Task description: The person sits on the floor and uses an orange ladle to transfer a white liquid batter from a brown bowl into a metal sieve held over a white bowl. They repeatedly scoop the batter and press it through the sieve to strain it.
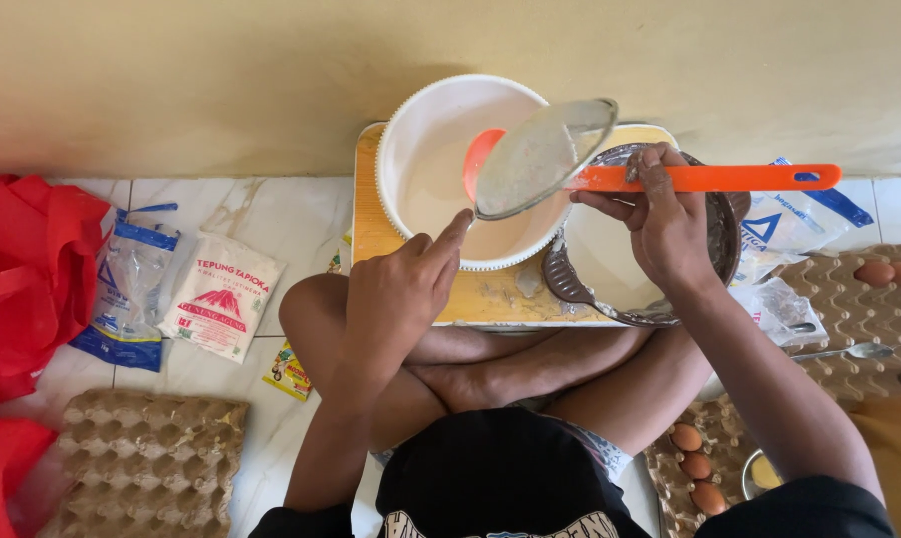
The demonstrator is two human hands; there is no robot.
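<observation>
While the right hand gripped the orange-handled sieve tilted over the white bowl of batter, the left hand, loosely open, touched its rim; steadying advisable.

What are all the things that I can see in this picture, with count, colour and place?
bowl: one, white, on the board, pale batter inside
board: one, light wood, on the floor by the wall
sieve: one, orange handle, tilted over the bowl
dark pan: one, right of the bowl, pale batter inside
flour bags: two, white and clear with blue, left on the floor
small packet: one, yellow, by the left knee
red bag: one, far left
egg trays: brown; one empty at lower left, others with eggs at right
eggs: several, brown, right side
spoon: one, metal, on the right tray
left hand: fingertip at the sieve rim
right hand: grip on the sieve handle
</observation>
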